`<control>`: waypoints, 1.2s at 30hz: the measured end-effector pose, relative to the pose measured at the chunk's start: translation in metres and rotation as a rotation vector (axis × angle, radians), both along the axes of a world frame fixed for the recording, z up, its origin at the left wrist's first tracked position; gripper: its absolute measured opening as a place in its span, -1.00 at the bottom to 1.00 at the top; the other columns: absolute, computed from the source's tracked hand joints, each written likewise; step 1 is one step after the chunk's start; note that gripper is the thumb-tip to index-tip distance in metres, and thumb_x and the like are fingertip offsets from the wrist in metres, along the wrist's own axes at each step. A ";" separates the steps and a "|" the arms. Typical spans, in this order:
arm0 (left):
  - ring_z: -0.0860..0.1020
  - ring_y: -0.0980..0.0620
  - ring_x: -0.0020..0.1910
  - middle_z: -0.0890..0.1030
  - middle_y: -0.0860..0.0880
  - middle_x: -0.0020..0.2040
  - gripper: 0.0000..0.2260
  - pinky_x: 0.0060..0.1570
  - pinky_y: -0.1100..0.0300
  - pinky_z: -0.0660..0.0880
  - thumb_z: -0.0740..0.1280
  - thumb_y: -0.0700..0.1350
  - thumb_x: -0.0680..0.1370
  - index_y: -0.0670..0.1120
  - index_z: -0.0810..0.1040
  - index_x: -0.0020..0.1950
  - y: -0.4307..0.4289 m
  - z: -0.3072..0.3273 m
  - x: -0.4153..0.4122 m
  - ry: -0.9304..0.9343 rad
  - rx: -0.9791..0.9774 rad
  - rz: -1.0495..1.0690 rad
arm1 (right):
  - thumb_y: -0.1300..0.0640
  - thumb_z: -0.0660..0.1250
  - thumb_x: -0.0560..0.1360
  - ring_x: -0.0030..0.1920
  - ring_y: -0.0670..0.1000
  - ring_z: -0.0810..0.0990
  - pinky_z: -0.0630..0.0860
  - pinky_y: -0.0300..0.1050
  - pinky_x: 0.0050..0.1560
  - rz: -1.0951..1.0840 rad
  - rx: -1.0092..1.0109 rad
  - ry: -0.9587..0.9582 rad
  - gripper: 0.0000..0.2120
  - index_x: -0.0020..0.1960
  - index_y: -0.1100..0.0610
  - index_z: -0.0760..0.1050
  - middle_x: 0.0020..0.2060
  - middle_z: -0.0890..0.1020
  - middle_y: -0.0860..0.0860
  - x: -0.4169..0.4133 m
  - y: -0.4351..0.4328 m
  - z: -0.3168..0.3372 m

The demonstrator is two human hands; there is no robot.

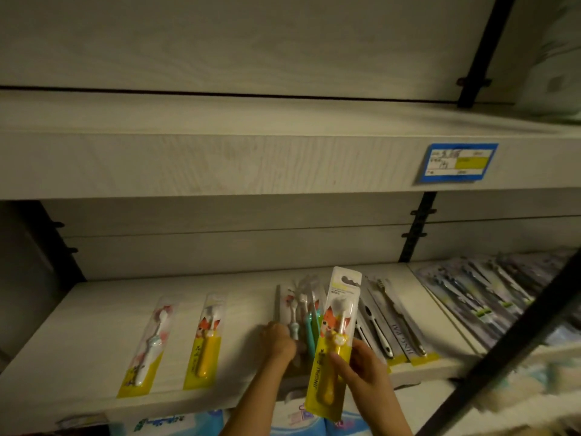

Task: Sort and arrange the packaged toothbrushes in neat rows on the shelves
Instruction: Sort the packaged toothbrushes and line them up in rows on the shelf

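A person's right hand grips a yellow packaged toothbrush upright while the left hand holds a pile of toothbrush packs on the shelf.

Lower centre, the raised pack has a yellow brush, an orange fox print and a yellow base. The shelf is pale wood-grain; the upper-right label is blue with yellow.

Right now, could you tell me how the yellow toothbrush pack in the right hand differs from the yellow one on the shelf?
The held pack is gripped by the right hand, raised off the shelf; the lying pack rests flat, untouched. The held pack is beside the pile the left hand holds; the lying pack lies apart, further left. Both show yellow handles and a fox.
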State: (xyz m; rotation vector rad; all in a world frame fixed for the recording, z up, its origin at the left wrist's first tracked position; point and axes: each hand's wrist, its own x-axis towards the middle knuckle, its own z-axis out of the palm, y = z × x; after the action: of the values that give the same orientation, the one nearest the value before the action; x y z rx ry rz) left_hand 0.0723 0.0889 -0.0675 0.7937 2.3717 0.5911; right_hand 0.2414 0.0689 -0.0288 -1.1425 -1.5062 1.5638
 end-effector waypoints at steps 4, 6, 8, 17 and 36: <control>0.53 -0.12 0.16 0.50 -0.19 0.21 -0.59 0.01 0.18 0.50 0.39 -0.23 0.46 -0.21 0.34 0.25 -0.013 0.005 -0.002 -0.062 0.188 0.046 | 0.19 0.38 0.44 -0.04 -0.03 0.63 0.56 -0.19 -0.08 0.025 -0.028 -0.001 -0.74 0.06 -0.06 0.46 -0.08 0.66 -0.02 -0.003 -0.003 0.002; 0.57 -0.09 0.02 0.56 -0.16 0.08 -0.71 -0.20 0.23 0.45 0.37 -0.19 0.47 -0.13 0.32 0.10 -0.027 0.011 -0.007 -0.059 0.267 0.042 | 0.19 0.36 0.46 -0.04 -0.05 0.61 0.55 -0.24 -0.14 0.024 -0.027 0.006 -0.71 0.11 -0.09 0.43 -0.03 0.63 -0.01 -0.008 -0.005 0.003; 0.57 -0.05 -0.14 0.56 -0.10 -0.11 -0.77 -0.34 0.34 0.32 0.35 -0.18 0.47 -0.08 0.27 -0.08 -0.048 0.022 -0.016 -0.014 0.399 0.051 | 0.26 0.33 0.48 -0.12 -0.07 0.61 0.55 -0.32 -0.25 -0.006 -0.026 0.041 -0.70 0.14 -0.04 0.43 -0.06 0.64 0.01 -0.017 -0.008 0.003; 0.56 0.11 -0.31 0.60 -0.11 -0.23 -0.76 -0.34 0.36 0.48 0.44 -0.35 0.39 -0.16 0.47 -0.04 -0.194 0.013 -0.122 -0.468 0.937 0.361 | 0.33 0.34 0.47 0.09 -0.01 0.54 0.46 -0.16 0.13 0.081 -0.071 -0.029 -0.51 0.33 0.03 0.33 0.18 0.54 0.01 -0.108 -0.058 -0.013; 0.49 0.00 -0.23 0.57 -0.13 -0.20 -0.72 -0.25 0.21 0.39 0.49 -0.32 0.34 -0.19 0.48 -0.04 -0.281 0.010 -0.243 -0.490 0.840 0.340 | -0.02 0.30 0.50 0.18 0.06 0.47 0.46 -0.18 0.15 0.033 0.327 -0.765 -0.52 0.32 0.14 0.27 0.31 0.33 0.12 -0.300 -0.095 -0.049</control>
State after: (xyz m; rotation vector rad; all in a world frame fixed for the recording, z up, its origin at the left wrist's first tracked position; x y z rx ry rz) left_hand -0.1710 -0.1924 -0.0578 0.4663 1.7641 1.7615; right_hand -0.0584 -0.0257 -0.0781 -1.6084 -2.1677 0.8596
